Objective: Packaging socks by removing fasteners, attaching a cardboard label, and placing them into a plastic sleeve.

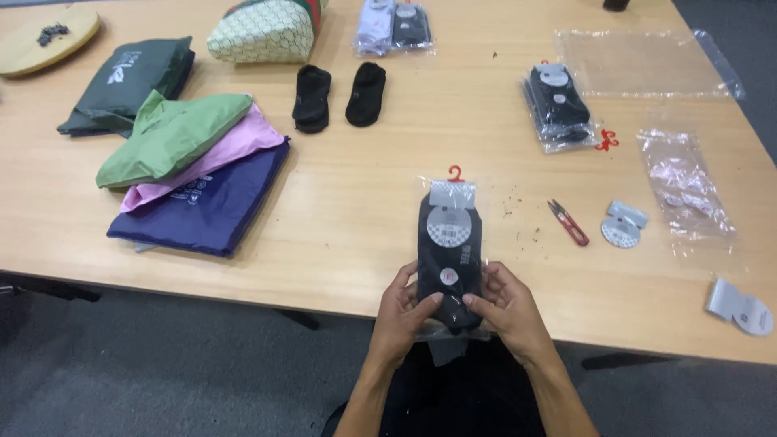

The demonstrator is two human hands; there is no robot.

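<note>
A clear plastic packet of black socks point(449, 243) with a grey card label and a small red hook on top lies over the table's front edge. My left hand point(402, 314) grips its lower left side. My right hand point(508, 311) grips its lower right side, thumb on the front. Both hands hold the packet's bottom end, just past the wooden table point(364, 202).
Two loose black socks point(337, 95) lie at the back middle. Folded green, pink and navy bags point(190, 166) are stacked at left. Red-handled snips point(569, 222), grey card labels point(623, 226), empty clear bags point(686, 190) and another sock packet point(558, 105) lie at right.
</note>
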